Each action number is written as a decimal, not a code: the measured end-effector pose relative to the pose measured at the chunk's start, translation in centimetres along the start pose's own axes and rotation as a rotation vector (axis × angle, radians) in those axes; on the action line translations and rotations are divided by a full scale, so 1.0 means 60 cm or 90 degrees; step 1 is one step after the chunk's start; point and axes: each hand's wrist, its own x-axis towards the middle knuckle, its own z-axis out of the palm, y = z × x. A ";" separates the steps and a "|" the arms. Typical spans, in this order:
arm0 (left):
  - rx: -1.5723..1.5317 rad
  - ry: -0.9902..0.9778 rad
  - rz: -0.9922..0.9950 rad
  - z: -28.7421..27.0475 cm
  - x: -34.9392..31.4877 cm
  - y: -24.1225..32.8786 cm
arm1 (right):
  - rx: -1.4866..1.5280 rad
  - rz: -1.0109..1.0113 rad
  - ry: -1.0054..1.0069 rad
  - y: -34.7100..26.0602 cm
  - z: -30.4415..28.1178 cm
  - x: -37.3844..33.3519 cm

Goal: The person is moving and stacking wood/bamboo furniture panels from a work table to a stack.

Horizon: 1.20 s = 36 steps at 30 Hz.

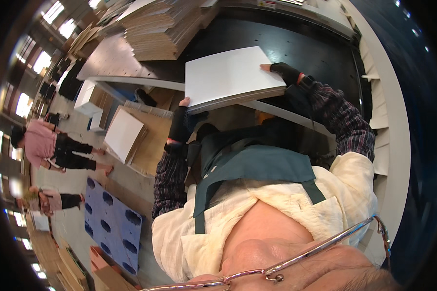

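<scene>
Between my two hands is a stack of white-topped boards (233, 75) with brown edges, at the front edge of a black machine table (238, 34). My left hand (180, 119), in a black fingerless glove, grips the stack's near left corner, its thumb on the white top. On the right side, my right hand (282, 72), gloved the same way, holds the stack's edge with a thumb on top. The other fingers of both hands are mostly hidden by the boards and gloves.
A tall stack of brown boards (162, 31) stands at the table's far left. Below left, white-topped boards (124, 133) lie on a brown sheet (155, 143). A blue pallet (112, 225) lies on the floor, near two people (41, 143) at left. A pale machine frame (395, 121) curves along the right.
</scene>
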 end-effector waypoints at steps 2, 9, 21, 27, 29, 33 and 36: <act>0.000 -0.002 -0.014 -0.010 0.013 -0.006 | -0.020 -0.029 -0.020 -0.002 -0.005 0.002; 0.127 -0.008 0.003 -0.029 0.044 -0.007 | -0.456 -0.103 0.045 -0.050 0.003 -0.074; 0.219 -0.240 0.023 0.076 0.112 0.045 | -1.043 -0.247 0.029 -0.089 0.141 -0.156; 0.295 -0.380 0.030 0.118 0.237 0.012 | -1.206 -0.303 0.225 -0.027 0.079 -0.098; 0.597 -0.337 0.054 0.140 0.270 0.007 | -1.201 -0.249 0.262 -0.009 0.056 -0.085; 0.846 -0.455 0.120 0.197 0.290 0.033 | -1.171 -0.110 0.260 0.009 0.025 -0.072; 1.010 -0.487 0.297 0.231 0.283 0.055 | -1.198 -0.114 0.263 0.007 0.021 -0.069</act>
